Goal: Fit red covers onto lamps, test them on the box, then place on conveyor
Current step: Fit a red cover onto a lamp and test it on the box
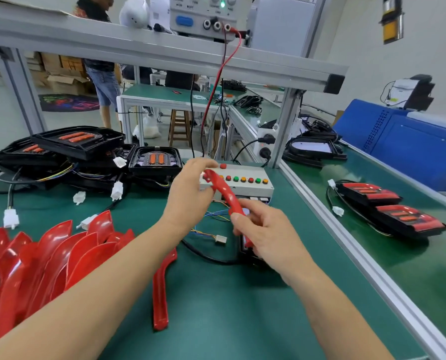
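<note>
The fingers (209, 189) of the left hand (190, 193) curl round the upper end of a red cover (225, 194), pinching it just in front of the test box (245, 178) at the centre of the frame. The fingers (245, 219) of the right hand (266, 235) are curled round the lower end of the same cover, so the piece is held between both hands, tilted from upper left to lower right. Under the right hand sits a black lamp (248, 252), mostly hidden; whether the cover already touches it cannot be told. Thin coloured wires with a small white connector (220, 239) lie on the green bench (216, 307) between the two wrists, beside a thick black cable (206, 255).

The test box is a pale grey case with a row of red, green and orange buttons and one larger red button above them. A single loose cover (160, 294) lies lengthwise on the bench below the left forearm. In the lower left of the frame a heap of red covers (42, 258) overlaps. In the middle left a stack of black lamps (81, 152) without covers is piled with cables and white plugs.

At the right of the frame, beyond an aluminium rail, two finished lamps (391, 209) with red covers lie on the green conveyor (411, 268), one just behind the other. A power supply (203, 16) with a lit green light stands on the shelf at the top, red and black leads hanging from it toward the box.
</note>
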